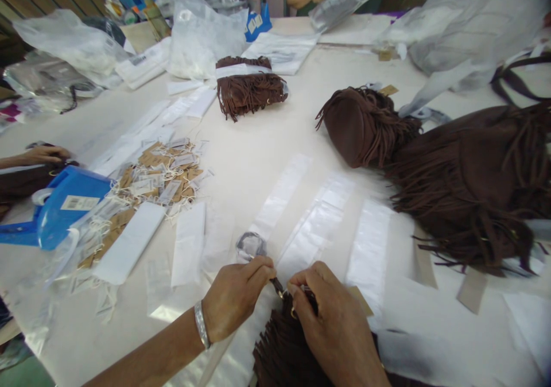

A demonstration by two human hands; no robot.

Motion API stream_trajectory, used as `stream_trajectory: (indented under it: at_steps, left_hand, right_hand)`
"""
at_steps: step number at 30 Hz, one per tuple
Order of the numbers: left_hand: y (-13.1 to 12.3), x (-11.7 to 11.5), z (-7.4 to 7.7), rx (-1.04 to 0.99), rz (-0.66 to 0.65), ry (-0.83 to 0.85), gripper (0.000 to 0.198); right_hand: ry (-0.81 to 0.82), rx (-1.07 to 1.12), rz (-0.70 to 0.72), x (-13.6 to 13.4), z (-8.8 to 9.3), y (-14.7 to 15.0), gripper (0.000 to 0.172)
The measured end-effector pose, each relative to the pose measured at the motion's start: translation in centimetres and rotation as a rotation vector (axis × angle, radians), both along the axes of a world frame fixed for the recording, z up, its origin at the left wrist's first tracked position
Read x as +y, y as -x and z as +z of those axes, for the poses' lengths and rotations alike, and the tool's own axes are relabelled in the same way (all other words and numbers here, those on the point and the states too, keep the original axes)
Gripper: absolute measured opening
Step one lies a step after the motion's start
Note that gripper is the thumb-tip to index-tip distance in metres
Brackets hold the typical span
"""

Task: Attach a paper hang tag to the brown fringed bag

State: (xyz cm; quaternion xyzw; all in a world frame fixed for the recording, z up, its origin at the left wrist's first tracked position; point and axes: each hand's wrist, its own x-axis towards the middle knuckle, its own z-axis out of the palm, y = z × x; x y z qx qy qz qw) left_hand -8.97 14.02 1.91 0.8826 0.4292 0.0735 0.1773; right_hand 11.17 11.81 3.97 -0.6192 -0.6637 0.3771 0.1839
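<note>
A dark brown fringed bag (282, 347) lies at the near edge, partly covered by my right hand (333, 318). That hand is closed, thumb and fingers pinched at the bag's top beside a small gold ring (294, 312); the exact grip is hidden. My left hand (236, 298), with a silver bracelet (201, 325) on the wrist, pinches a dark strap (278, 287) whose metal clasp meets the bag. Beyond its knuckles is a loop of strap (252, 243) with pale wrapping. A tan card tag (360, 301) shows behind my right hand.
Brown fringed bags (477, 169) stand at right; another bag with a white band (249, 91) lies farther back. White strips (318, 220) cover mid-table. At left are a pile of stringed tags (167, 171), a blue tape dispenser (71, 203) and another person's hand (47, 154). Someone handles plastic packaging (342, 2) opposite.
</note>
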Motion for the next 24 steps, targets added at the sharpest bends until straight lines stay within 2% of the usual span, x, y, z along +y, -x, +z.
stream_trajectory:
  at_steps: [18, 21, 24]
  left_hand:
    - [-0.20, 0.31, 0.33, 0.079, -0.006, 0.073, 0.022]
    - [-0.42, 0.21, 0.02, 0.104, 0.012, 0.096, 0.024]
    - [-0.65, -0.19, 0.01, 0.088, 0.053, 0.082, 0.026]
  right_hand:
    - [0.098, -0.018, 0.092, 0.02, -0.19, 0.33, 0.018]
    - [0.080, -0.059, 0.119, -0.01, -0.47, 0.35, 0.021]
    - [0.032, -0.131, 0.175, -0.09, 0.07, 0.18, 0.024]
